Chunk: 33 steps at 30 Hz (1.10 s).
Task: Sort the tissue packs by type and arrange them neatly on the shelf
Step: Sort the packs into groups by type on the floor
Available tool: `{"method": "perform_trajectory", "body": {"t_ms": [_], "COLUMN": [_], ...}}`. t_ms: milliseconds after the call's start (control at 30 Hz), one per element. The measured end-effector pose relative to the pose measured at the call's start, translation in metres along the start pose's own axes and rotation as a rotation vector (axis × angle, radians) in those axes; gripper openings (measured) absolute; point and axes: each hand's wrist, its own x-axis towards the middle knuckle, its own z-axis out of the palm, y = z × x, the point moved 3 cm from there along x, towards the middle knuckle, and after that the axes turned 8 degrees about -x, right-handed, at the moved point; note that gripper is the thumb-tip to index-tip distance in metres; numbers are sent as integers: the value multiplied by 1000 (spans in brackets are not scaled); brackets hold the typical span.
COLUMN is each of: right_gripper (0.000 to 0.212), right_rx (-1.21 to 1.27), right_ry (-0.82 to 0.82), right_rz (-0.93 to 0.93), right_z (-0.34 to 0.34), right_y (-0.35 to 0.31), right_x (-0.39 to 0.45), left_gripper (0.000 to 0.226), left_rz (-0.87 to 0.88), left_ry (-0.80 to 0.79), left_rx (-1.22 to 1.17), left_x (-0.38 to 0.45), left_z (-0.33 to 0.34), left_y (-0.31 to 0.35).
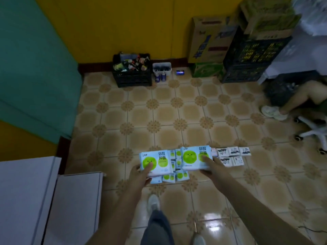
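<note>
I hold two large pale-blue tissue packs with green smiley circles above the tiled floor. My left hand (141, 174) grips the left pack (155, 161) with its thumb on top. My right hand (210, 165) grips the right pack (196, 158) the same way. Below them on the floor lie several small green-circle packs (175, 175), partly hidden by the held packs. To their right sits a group of small white packs with dark prints (231, 154).
White shelf panels (35, 200) stand at the lower left. Against the yellow wall are a black crate of bottles (132, 71), a white bin (161, 68), cardboard boxes (208, 43) and stacked black crates (251, 57). A seated person's leg (292, 101) and a chair base (311, 133) are at right.
</note>
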Motion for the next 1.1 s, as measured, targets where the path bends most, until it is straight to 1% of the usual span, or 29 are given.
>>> {"method": "perform_trajectory", "body": {"t_ms": [100,167,267,300,367,400,500,567,667,767,833,900,967,1000,1033,1100], "right_gripper": [49,54,50,44,28,27,42,42,35,43,45,44,41,41,43,50], "right_rx": [-23,-25,-48,-63,-108,-143,-257,-351,-484,-582,-632,-642,-663,-707,-785,-978], "right_ry": [57,67,74,75,72,87,143,166,177,158,150,150,173,196,215,214], "right_rz": [41,73,146,170,190,201,214,208,175,117,98,87,76,73,79,126], "right_z": [31,50,70,76,83,84,82,82,81,82,86,94,99,100,101,102], "right_y": [4,14,34,44,71,89,157,204,272,329,354,371,385,390,393,394], "right_x": [52,92,157,182,238,269,365,426,509,586,628,660,679,685,687,686], "left_gripper": [52,54,53,52,51,50,46,42,39,36,35,36,36,41,51,70], "left_rz": [-20,-36,-66,-73,-105,-132,-186,-183,-178,-115,-58,26,105,137,161,182], "left_ry": [30,35,47,61,87,97,135,159,173,175,153,163,157,161,180,239], "left_rx": [28,52,71,70,65,61,36,20,29,74,137,238,395,495,588,696], "left_x": [58,103,170,195,251,282,375,440,539,631,677,707,725,730,735,737], "left_z": [-7,-10,-12,-14,-18,-20,-27,-30,-36,-43,-41,-39,-39,-40,-43,-46], "left_y": [17,19,5,-5,-33,-51,-118,-163,-230,-283,-310,-324,-333,-336,-338,-335]}}
